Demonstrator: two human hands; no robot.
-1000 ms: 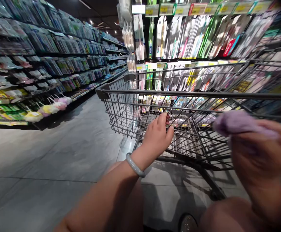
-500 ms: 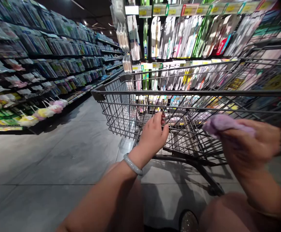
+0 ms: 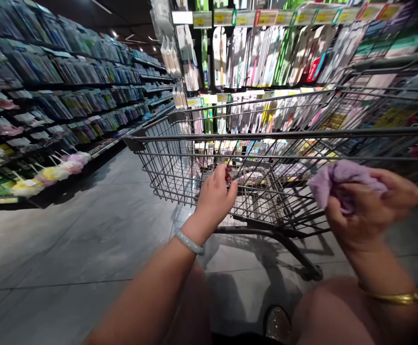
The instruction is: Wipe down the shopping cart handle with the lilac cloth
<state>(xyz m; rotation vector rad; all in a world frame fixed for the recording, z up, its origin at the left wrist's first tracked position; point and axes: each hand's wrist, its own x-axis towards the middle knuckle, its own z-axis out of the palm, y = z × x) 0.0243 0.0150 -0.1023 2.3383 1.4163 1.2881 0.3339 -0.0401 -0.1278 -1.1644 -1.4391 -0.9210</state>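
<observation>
Hands were busy at a wire shopping cart (image 3: pixel 180 163) in a store aisle. The left hand (image 3: pixel 214 194) reached out to the near end of the cart, and its fingers were curled around the thin wires there, so that grip was closed on the cart. A pale bangle (image 3: pixel 189 242) sat on that wrist. The right hand (image 3: pixel 367 211) was off to the side, close to the cart but not touching it as far as I could see. Its grip was closed on a soft purple cloth (image 3: pixel 333 178), which was bunched up and stuck out over the top of the fingers. A gold bracelet (image 3: pixel 395 297) was on the right wrist. The cart stood on a grey tile floor (image 3: pixel 68 239). Shelves (image 3: pixel 61 91) full of packets ran along the left, and more packets hung on the rack (image 3: pixel 276 52) behind the cart.
</observation>
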